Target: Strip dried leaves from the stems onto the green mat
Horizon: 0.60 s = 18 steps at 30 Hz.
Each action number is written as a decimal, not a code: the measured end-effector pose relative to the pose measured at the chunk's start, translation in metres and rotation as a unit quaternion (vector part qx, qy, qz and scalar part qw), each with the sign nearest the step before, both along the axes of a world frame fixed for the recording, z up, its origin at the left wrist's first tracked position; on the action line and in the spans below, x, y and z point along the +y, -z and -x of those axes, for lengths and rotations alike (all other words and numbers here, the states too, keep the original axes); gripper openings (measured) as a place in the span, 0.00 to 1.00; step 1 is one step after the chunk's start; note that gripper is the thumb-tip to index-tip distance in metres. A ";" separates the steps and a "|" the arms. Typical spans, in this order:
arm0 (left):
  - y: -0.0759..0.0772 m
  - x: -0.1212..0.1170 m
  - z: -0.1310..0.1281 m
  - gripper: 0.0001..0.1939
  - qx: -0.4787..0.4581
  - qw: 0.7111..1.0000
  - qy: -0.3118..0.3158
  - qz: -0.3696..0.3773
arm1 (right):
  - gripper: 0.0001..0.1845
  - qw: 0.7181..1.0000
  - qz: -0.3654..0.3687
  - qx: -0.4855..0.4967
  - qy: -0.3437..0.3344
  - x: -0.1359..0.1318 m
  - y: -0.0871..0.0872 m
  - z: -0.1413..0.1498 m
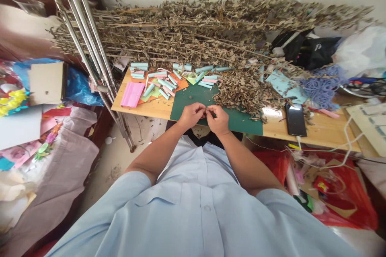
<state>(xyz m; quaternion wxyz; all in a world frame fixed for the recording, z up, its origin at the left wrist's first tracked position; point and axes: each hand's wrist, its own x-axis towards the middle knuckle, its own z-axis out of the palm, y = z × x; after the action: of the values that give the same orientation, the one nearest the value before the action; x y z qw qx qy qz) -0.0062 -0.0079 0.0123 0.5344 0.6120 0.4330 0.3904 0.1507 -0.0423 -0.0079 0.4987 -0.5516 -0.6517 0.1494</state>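
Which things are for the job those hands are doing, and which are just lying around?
Likely for the job:
dried leaf pile
green mat, near left hand and right hand
paper rolls, perhaps

Probably just lying about:
black phone
purple yarn
metal poles

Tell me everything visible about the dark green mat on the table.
The mat is a thin, flat, dark green sheet with a smooth, matte look, lying on the wooden table and reaching its front edge. Dried leaves heap over much of its right part, and a few crumbs dot the bare surface. The left hand and right hand are at its front edge; whether they touch it is unclear.
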 end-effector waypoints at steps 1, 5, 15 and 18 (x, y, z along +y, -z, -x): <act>0.000 -0.001 0.000 0.06 0.017 1.000 0.000 -0.015 | 0.07 1.000 0.000 -0.003 0.000 0.000 0.000 0.000; 0.001 -0.001 0.001 0.06 0.059 0.997 0.011 -0.056 | 0.07 1.000 0.007 0.000 -0.002 0.000 -0.003 0.000; 0.002 0.006 0.003 0.07 -0.027 0.998 0.035 0.041 | 0.10 0.987 0.065 0.148 0.014 0.008 -0.002 0.000; 0.000 0.005 0.003 0.06 -0.017 0.999 0.038 0.029 | 0.09 0.992 0.054 0.110 -0.010 0.006 -0.002 0.000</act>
<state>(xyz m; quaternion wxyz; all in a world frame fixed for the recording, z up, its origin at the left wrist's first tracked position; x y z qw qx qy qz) -0.0091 -0.0029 0.0121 0.5736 0.6057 0.4112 0.3674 0.1505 -0.0364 -0.0060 0.5355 -0.5514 -0.5890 0.2495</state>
